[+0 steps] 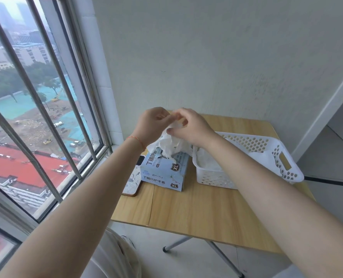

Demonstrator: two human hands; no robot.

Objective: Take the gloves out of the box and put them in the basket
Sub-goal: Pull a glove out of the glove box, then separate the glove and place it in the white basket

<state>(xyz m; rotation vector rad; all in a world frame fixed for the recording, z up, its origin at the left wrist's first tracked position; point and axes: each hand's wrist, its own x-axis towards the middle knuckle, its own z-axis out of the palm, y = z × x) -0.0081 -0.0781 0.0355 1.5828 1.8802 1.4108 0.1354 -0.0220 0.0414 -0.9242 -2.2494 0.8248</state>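
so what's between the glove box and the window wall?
Head view: a phone lies flat on the table, close against the glove box on its window side.

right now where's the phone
In the head view the phone lies on the table's left edge, by the window, right against the left side of the glove box.

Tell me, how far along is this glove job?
Partly done: some white gloves already lie in the basket. Both the left hand and right hand pinch a glove above the box. How many remain inside is hidden.
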